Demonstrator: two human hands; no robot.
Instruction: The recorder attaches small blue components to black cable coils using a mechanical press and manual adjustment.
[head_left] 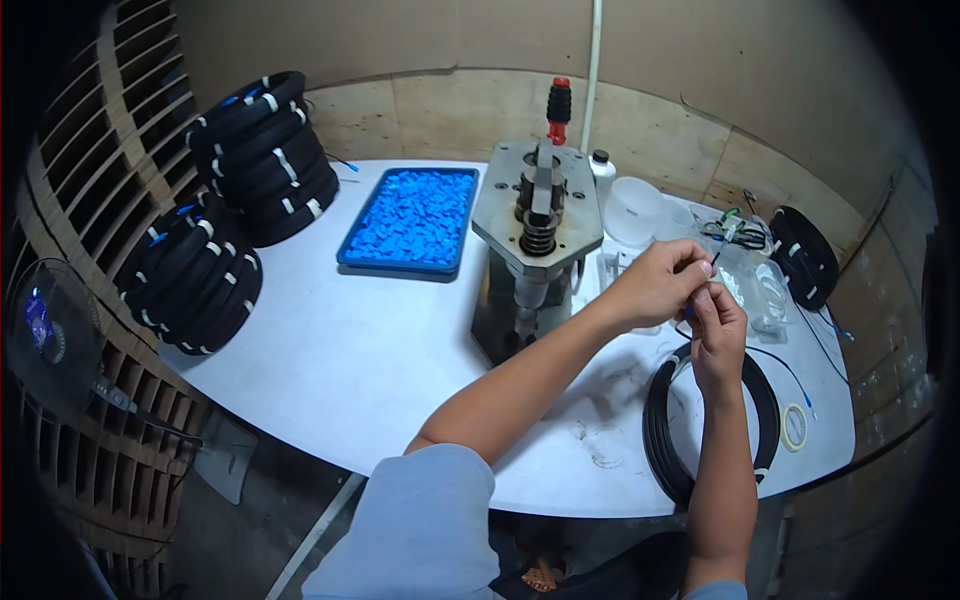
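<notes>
My left hand (660, 283) and my right hand (718, 335) meet over the right side of the table. Both have their fingertips pinched around a thin black cable (716, 256), a short dark piece of which shows above the fingers. A bit of blue shows between the hands; my fingers mostly cover it. Below my right hand lies a coil of black cable (657, 430), bound with white tape, partly behind my right forearm. One loose cable end with a blue tip (812, 412) trails off to its right.
A metal hand press (540, 200) with a red-and-black handle stands mid-table. Left of it are a blue tray (400, 268) of small blue pieces and stacked black cable coils (265, 160). Clear tubs (635, 210), another coil (803, 255) and a tape roll (795, 427) are on the right.
</notes>
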